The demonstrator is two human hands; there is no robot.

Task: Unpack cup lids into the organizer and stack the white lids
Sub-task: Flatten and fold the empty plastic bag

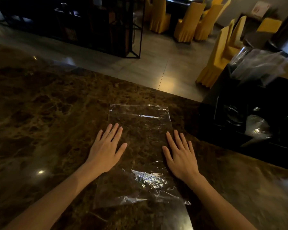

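An empty clear plastic bag (140, 130) lies flat on the brown marble counter (48, 113). My left hand (106, 146) rests palm down on the bag's left edge, fingers spread. My right hand (179, 155) presses flat on its right edge, fingers apart too. Neither hand holds anything. At the right stands a black organizer (236, 90) with several compartments; one holds a stack of clear lids (258, 128), and a dark round item (234, 116) sits in the compartment beside it. No white lids can be made out.
Crumpled clear plastic wrapping (263, 65) lies on top of the organizer's back part. Beyond the counter's far edge are a tiled floor (156, 67), yellow-covered chairs (213, 58) and a dark metal shelf frame (106, 27).
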